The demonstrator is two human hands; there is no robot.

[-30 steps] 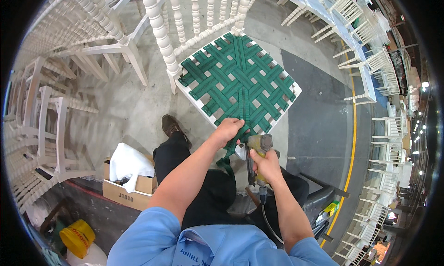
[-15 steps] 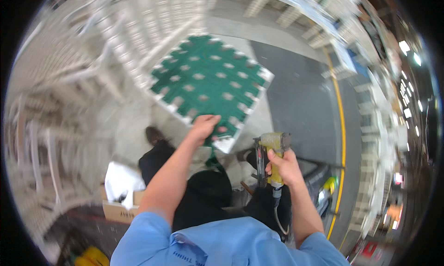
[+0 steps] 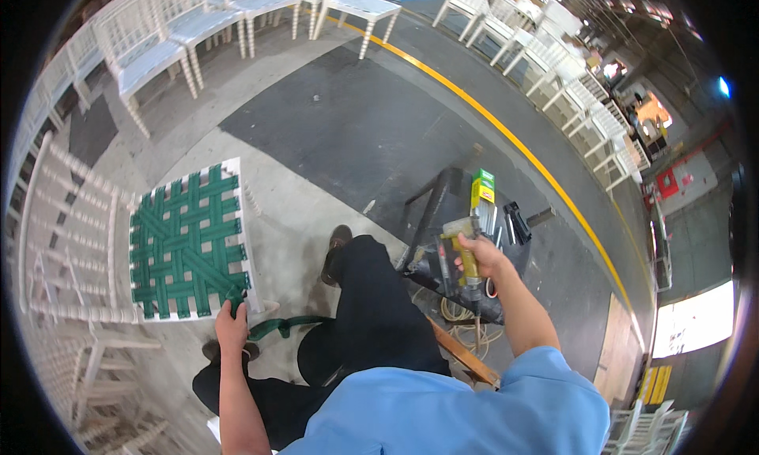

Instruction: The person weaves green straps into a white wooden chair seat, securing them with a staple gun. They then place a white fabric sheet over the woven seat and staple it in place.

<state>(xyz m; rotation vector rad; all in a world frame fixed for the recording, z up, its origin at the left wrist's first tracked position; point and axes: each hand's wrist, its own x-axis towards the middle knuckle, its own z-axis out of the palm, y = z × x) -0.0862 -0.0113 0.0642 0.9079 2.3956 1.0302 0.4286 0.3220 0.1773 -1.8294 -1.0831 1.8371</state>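
Head view: we find left grip (image 3: pixel 231 328) closed on strap (image 3: pixel 273 327) at woven seat (image 3: pixel 187 248) corner; right grip (image 3: pixel 484 256), round nailer (image 3: pixel 458 228), well rightward

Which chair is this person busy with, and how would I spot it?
Find the pale concrete floor in front of the person. Toward the person's left stands a white chair, the left hand at its near corner. Unlike the pale-seated chairs farther off, this one has a seat of crisscrossed green straps.
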